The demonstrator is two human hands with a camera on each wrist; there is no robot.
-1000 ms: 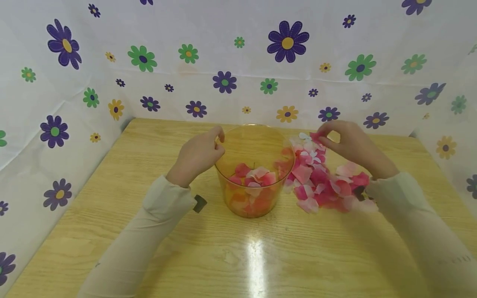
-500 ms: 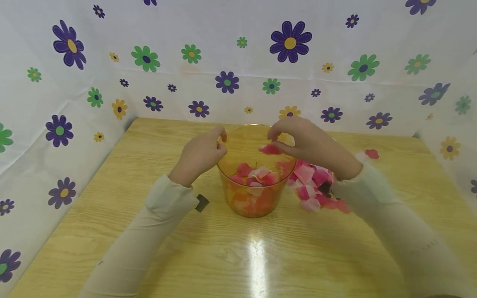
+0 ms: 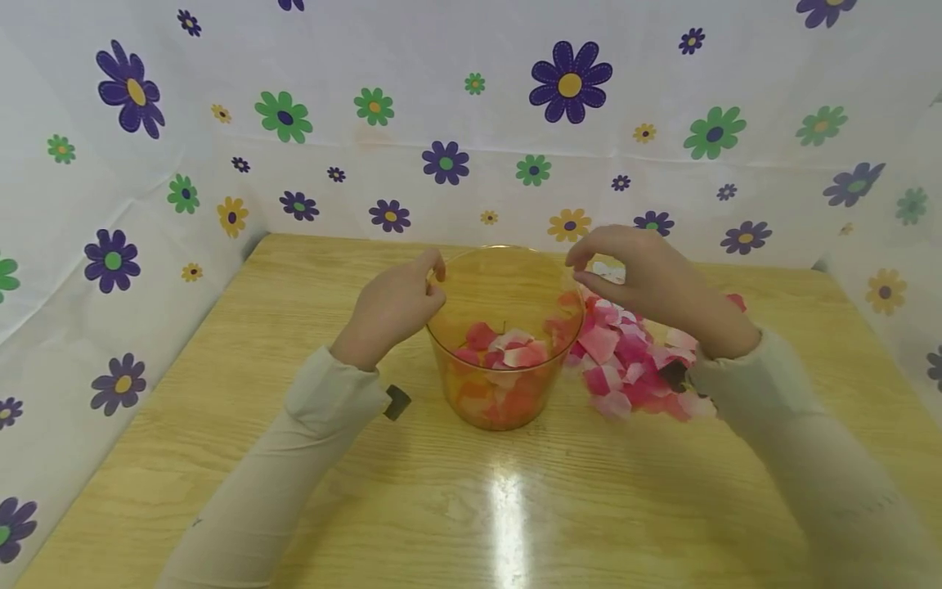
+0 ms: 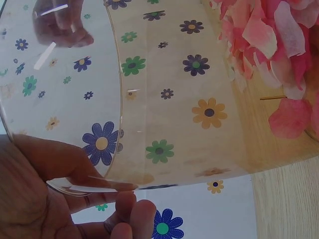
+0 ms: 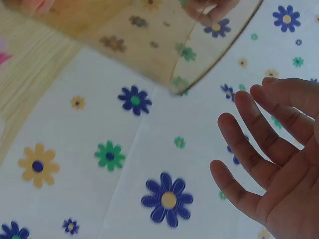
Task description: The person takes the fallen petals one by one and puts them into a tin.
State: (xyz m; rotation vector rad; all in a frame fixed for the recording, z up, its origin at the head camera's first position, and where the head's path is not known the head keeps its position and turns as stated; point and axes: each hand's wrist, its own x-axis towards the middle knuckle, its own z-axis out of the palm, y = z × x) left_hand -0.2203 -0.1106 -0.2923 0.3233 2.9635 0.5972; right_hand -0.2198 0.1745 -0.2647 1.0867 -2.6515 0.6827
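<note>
In the head view, a tub (image 3: 500, 278) is standing upright on the tabletop (image 3: 412, 499) at the centre of the frame, its clear amber wall tapering from a wide round rim to a narrower base. Inside, petals (image 3: 508, 352) in coral, pink and blush are lying loosely in the lower part. Just right of it, a pile (image 3: 625, 352) of similar thin, curling shapes is spreading, running from white to deep magenta. The left hand (image 3: 397, 298) is pinching the rim on its left side; the right hand (image 3: 643, 266) is hovering near the right side, its grip holding nothing. Cream sleeves (image 3: 250, 474) are wrinkling at the cuffs. The tabletop is showing straw-coloured wood grain, with glare streaking the lower centre, while a white cloth (image 3: 478, 37) printed with daisies is hanging behind.

In the left wrist view, thumb and fingers are clasping the glossy, thin lip at lower left. Petals are crowding the upper right, their edges creasing softly, and a thin brown stick (image 4: 271, 98) is lying beside a rounded pink one.

In the right wrist view, the tinted wall is slanting across the top, and the right hand's fingers are fanning loosely at right, apart from the rim.
</note>
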